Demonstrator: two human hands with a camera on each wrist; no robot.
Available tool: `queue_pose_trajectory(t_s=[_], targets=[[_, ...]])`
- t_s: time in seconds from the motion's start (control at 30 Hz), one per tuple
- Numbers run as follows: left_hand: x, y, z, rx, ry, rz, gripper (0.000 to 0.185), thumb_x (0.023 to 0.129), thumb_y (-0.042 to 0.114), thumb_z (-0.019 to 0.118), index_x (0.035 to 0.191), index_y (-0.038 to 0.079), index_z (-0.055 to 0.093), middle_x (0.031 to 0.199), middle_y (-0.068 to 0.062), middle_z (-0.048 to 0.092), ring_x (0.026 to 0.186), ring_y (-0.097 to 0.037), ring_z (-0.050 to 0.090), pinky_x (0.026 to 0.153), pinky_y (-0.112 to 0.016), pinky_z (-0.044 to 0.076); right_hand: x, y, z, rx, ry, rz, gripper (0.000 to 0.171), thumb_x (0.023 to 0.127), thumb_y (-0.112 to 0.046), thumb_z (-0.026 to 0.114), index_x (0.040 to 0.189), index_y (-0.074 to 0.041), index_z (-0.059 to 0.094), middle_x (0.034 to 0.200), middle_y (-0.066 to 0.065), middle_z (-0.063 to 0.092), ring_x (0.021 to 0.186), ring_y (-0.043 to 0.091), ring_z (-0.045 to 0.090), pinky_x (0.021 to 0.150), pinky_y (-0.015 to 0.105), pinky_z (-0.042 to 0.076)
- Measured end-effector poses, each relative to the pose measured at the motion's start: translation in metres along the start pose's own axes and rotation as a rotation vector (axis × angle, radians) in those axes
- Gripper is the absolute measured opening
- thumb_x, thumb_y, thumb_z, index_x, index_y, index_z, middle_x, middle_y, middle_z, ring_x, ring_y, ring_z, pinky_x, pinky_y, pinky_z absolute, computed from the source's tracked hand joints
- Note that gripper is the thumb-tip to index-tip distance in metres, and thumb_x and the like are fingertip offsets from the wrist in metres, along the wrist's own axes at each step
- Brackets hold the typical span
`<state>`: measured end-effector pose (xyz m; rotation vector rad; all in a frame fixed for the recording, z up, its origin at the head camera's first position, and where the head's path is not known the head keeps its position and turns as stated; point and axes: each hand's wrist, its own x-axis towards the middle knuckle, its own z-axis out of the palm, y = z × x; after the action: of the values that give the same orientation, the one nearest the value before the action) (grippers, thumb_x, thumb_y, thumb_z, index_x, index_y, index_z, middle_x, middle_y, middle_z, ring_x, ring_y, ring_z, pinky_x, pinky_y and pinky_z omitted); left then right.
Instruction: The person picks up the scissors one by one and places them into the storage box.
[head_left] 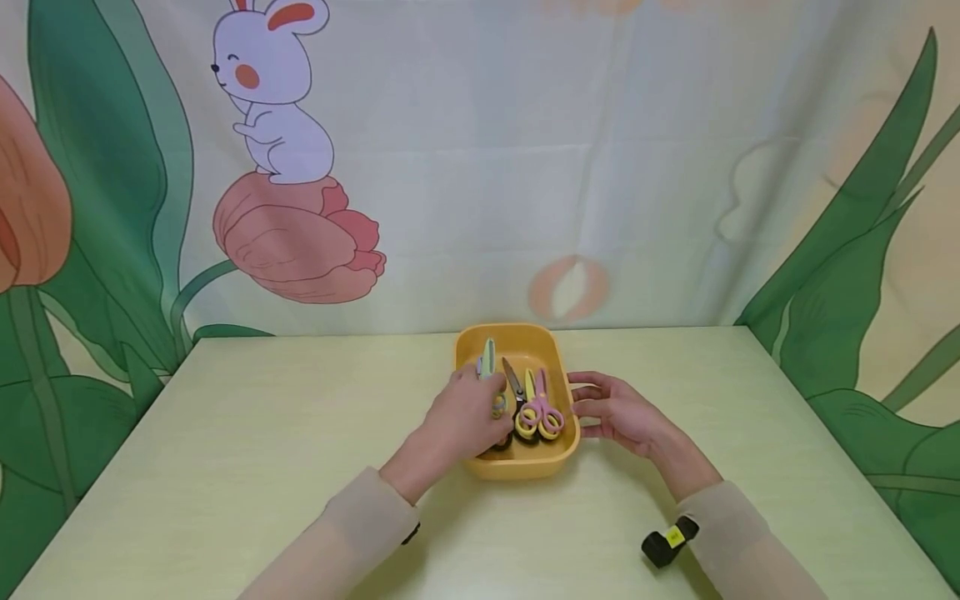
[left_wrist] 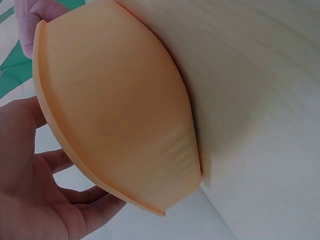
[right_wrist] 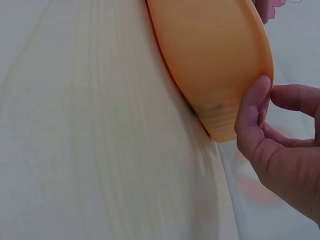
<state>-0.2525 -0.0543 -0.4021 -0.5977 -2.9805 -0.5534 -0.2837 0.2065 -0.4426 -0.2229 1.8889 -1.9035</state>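
An orange-yellow tray (head_left: 525, 465) sits mid-table and holds several scissors. Among them are a pink-handled pair (head_left: 542, 410), a yellow pair (head_left: 529, 385) and a dark-bladed pair (head_left: 513, 379). My left hand (head_left: 468, 412) reaches into the tray's left side and grips a pair of green scissors (head_left: 489, 358), whose blade pokes out past the fingers. In the left wrist view the left hand (left_wrist: 30, 190) is beside the tray's outer wall (left_wrist: 120, 110), fingertips hidden behind the rim. My right hand (head_left: 611, 408) lies relaxed at the tray's right side. Its thumb (right_wrist: 252, 110) touches the tray wall (right_wrist: 210, 55).
The pale yellow-green table (head_left: 262, 433) stretches wide on both sides of the tray. A printed curtain with a rabbit (head_left: 277, 100) and leaves hangs directly behind the table's far edge. A black wrist device (head_left: 667, 542) sits on my right sleeve.
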Motion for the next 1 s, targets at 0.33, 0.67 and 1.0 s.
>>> queue_pose_trajectory(t_s=[0.33,0.67,1.0], targets=[[0.001,0.009,0.008,0.148,-0.073,-0.018,0.046,0.093,0.028,0.071,0.132,0.005,0.062,0.126,-0.031,0.057,0.113,-0.042,0.057,0.083,-0.052,0.057,0.001,0.002,0.001,0.002,-0.022,-0.017,0.06,0.103,0.0,0.053,0.155,0.007,0.025,0.137,0.031,0.045,0.107,0.027,0.063,0.085,0.039,0.058],[0.001,0.019,0.008,0.349,-0.099,-0.036,0.043,0.097,0.033,0.067,0.127,0.002,0.066,0.116,-0.028,0.064,0.106,-0.04,0.062,0.077,-0.047,0.059,0.001,0.002,0.002,0.0,-0.029,-0.017,0.06,0.102,0.0,0.054,0.155,0.007,0.025,0.135,0.03,0.046,0.107,0.028,0.063,0.084,0.039,0.058],[-0.004,0.016,0.007,0.41,-0.037,0.013,0.038,0.098,0.032,0.065,0.115,-0.002,0.069,0.115,-0.025,0.065,0.103,-0.036,0.061,0.083,-0.043,0.057,0.0,0.002,0.001,-0.007,-0.021,-0.018,0.061,0.102,-0.001,0.055,0.155,0.007,0.026,0.137,0.029,0.045,0.104,0.026,0.063,0.084,0.038,0.058]])
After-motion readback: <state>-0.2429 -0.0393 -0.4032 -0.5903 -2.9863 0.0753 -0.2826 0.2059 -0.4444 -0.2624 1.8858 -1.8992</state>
